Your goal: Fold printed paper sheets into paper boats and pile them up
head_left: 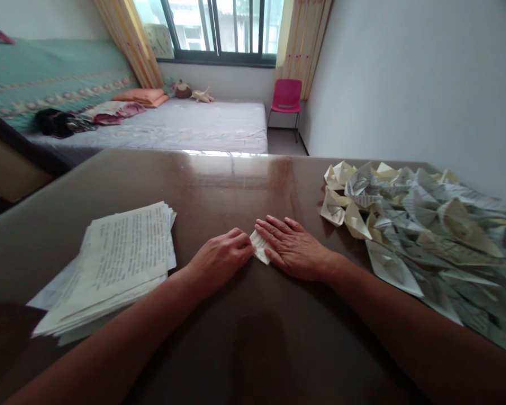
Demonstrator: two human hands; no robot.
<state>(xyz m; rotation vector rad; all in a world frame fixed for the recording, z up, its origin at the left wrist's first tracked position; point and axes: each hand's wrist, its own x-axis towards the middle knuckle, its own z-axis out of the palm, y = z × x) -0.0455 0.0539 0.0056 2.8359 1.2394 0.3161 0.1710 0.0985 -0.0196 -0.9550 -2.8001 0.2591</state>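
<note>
A small folded piece of printed paper [260, 247] lies on the brown table between my hands. My right hand [293, 247] rests flat over its right part, fingers stretched out, hiding some of it. At its left edge, my left hand [225, 253] has its fingers curled and pinched on the paper. To the left lies a stack of printed sheets [113, 253], loosely squared, with lower sheets sticking out. On the right is a big heap of folded paper boats [409, 219], some cream and some grey-white with print.
The glossy brown table [219, 191] stretches to a far edge in front of a bed [219, 124]. A pink chair [287, 98] stands beyond it near the white wall. A dark-framed chair [21, 152] is at the far left. Behind the bed is a window [236, 28].
</note>
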